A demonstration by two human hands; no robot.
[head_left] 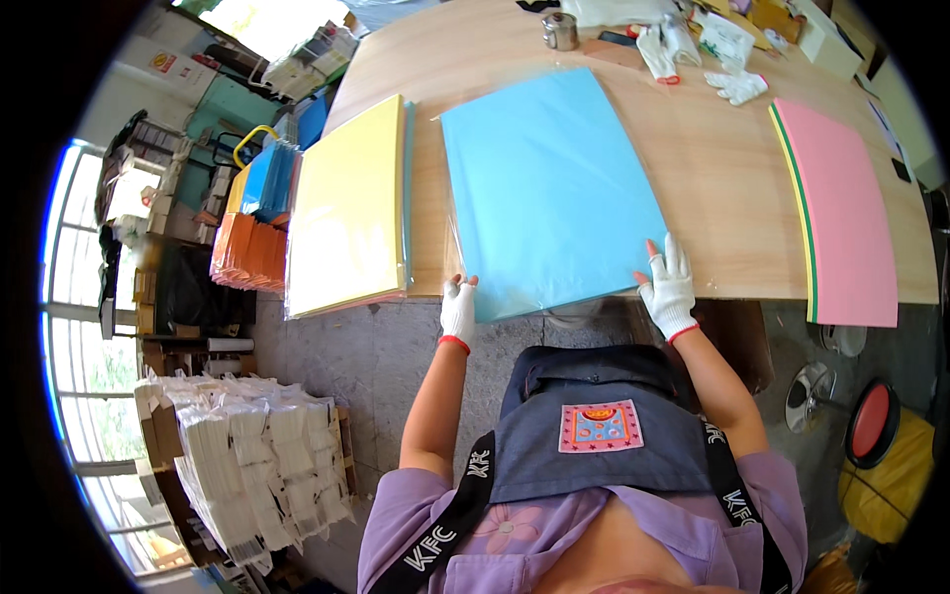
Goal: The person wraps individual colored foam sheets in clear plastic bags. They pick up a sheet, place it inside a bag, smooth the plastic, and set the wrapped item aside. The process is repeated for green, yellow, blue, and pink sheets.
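A stack of light blue sheets (554, 188) in a clear plastic bag lies on the wooden table, its near edge reaching slightly past the table's front. My left hand (458, 312), in a white glove with bare fingertips showing, pinches the bag at the near left corner. On the near right corner rests my right hand (670, 289), gloved the same way, fingers stretched out and thumb apart. Left of the blue stack lies a bagged stack of pale yellow sheets (348, 213), with a blue edge along its right side.
A pink stack (846, 213) with green and yellow edges overhangs the table (722, 213) at right. White gloves (737, 86) and a metal pot (560, 32) sit at the back. Orange and blue packs (252, 247) stand left; white bundles (257, 465) are piled on the floor. A red-topped stool (873, 423) stands right.
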